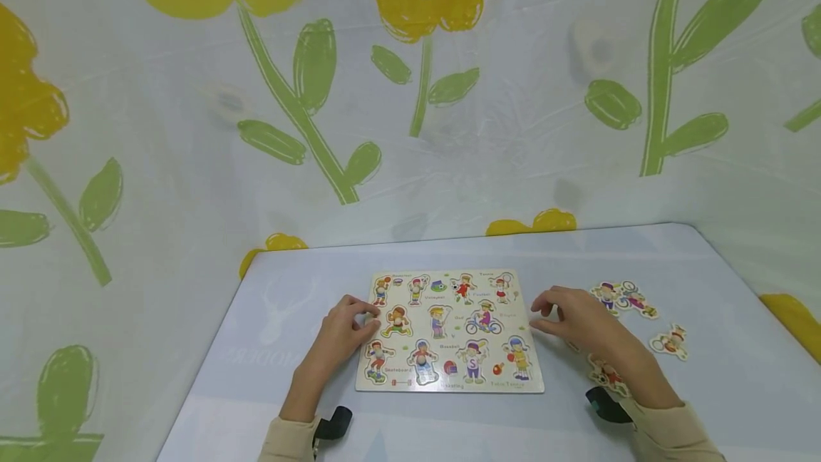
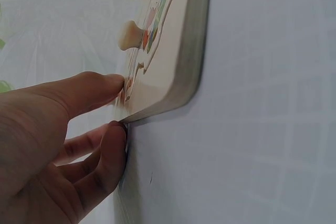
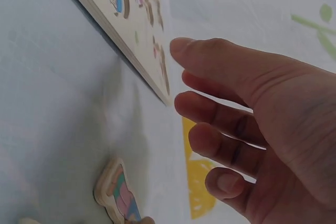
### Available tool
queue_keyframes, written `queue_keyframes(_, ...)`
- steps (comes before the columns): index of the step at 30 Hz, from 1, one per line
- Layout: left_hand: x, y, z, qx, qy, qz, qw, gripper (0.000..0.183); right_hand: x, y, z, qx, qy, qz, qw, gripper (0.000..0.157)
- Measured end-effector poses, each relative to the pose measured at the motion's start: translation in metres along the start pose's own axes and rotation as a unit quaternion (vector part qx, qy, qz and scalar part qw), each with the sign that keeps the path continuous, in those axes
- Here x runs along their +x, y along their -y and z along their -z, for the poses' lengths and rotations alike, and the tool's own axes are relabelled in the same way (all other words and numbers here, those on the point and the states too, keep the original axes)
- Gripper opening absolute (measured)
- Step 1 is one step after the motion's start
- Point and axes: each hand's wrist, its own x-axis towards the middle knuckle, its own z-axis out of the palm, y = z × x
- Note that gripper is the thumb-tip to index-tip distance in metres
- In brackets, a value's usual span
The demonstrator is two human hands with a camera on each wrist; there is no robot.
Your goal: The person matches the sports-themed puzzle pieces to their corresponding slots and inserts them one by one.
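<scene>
A wooden knob puzzle board (image 1: 420,323) with sports figures lies flat on the table. My left hand (image 1: 343,326) pinches its left edge. In the left wrist view, the thumb (image 2: 100,90) is on the board's face, the curled fingers are against its edge, and a wooden knob (image 2: 130,36) stands up nearby. Beside the board's right edge, my right hand (image 1: 577,316) holds nothing, its fingers loosely bent. The right wrist view shows a small gap between those fingers and the board (image 3: 100,3).
Loose puzzle pieces lie to the right: a pair near the back (image 1: 631,299), a single piece (image 1: 670,342), and another (image 1: 606,374) partly covered by my right forearm. A flower-printed curtain (image 1: 487,162) rises behind the table (image 1: 308,273).
</scene>
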Motion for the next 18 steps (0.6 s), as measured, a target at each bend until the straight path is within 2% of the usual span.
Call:
queue_keyframes(14, 0.001, 0.002, -0.001, 0.003, -0.002, -0.003, 1.0, 0.021, -0.006, -0.013, 0.013, 0.039, 0.044, -0.036, 0.998, 0.021)
queue_keyframes(18, 0.002, 0.002, -0.002, 0.004, -0.001, -0.003, 1.0, 0.02, -0.008, -0.018, 0.015, 0.05, 0.054, -0.033, 0.997, 0.019)
